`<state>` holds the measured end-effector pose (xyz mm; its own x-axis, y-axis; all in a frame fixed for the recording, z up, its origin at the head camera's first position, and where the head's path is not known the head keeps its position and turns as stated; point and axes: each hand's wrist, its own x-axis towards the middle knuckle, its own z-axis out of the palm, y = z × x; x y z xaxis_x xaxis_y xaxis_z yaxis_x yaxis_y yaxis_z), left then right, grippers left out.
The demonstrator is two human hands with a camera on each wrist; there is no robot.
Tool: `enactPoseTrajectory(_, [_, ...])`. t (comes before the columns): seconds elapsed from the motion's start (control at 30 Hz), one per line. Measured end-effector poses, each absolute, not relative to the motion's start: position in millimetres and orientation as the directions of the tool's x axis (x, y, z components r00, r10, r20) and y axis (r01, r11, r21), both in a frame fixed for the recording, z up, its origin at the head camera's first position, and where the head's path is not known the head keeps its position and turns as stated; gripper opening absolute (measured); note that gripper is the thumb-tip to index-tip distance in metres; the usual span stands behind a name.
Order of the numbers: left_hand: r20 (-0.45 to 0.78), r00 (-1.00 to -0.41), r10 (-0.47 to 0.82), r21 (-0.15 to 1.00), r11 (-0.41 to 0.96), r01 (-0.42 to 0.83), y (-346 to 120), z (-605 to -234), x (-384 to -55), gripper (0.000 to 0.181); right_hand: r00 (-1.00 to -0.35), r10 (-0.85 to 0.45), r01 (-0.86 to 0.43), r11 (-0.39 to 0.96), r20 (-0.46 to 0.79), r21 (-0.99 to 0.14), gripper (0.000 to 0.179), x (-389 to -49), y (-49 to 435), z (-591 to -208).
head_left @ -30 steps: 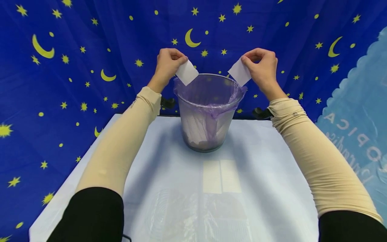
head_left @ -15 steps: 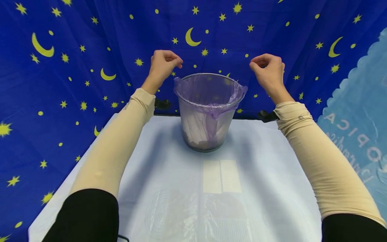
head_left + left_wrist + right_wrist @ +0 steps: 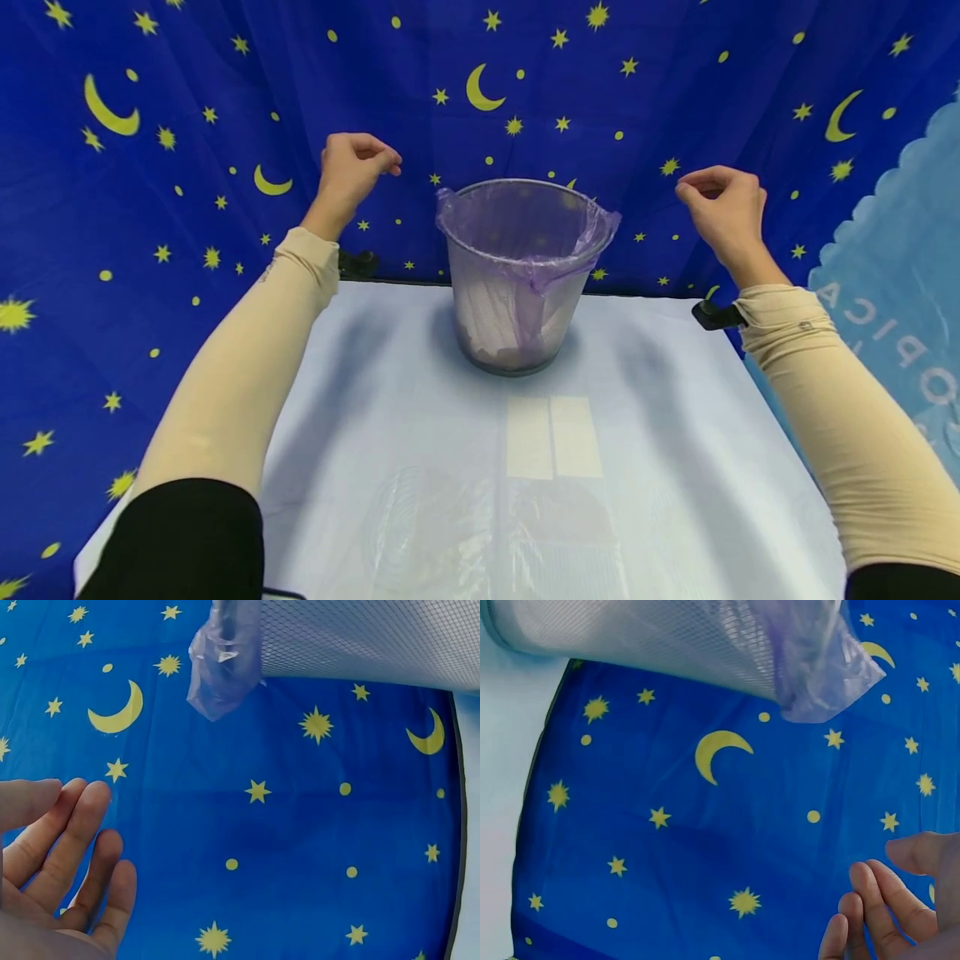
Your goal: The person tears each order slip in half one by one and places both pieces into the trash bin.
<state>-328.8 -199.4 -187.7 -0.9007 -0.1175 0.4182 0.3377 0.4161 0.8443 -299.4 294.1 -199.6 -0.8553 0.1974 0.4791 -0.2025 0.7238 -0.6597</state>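
Observation:
A mesh wastebasket [image 3: 491, 300] stands at the far middle of the table. Its purple plastic liner [image 3: 536, 275] is folded over the rim, and pale scraps show through the lower wall. To the left of the basket, my left hand [image 3: 351, 177] is raised, holding nothing, thumb near the fingertips. On the other side my right hand [image 3: 723, 208] is up in the air as well, also without anything in it. The wrist views show loosely bent fingers on the left hand [image 3: 71, 862] and the right hand [image 3: 892, 900], both apart from the basket.
Two cream paper rectangles [image 3: 528, 437] lie side by side before the basket on the white table [image 3: 420, 400]. Clear plastic sheets [image 3: 442, 525] are nearer the front. A blue cloth with moons and stars [image 3: 397, 75] hangs behind, with a light blue one at right.
Each hand held a white paper piece over the basket's rim; both pieces have been let go and are out of sight. The left hand has moved left, the right hand right and lower.

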Motion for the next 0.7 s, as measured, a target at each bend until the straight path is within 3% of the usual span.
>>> enactPoseTrajectory(0.7, [0.300,-0.950,-0.091,0.854,0.468,0.225,-203,-256,-330,0.023,-0.858,0.109,-0.250,0.764,0.502,-0.594,0.039,-287,297,-279])
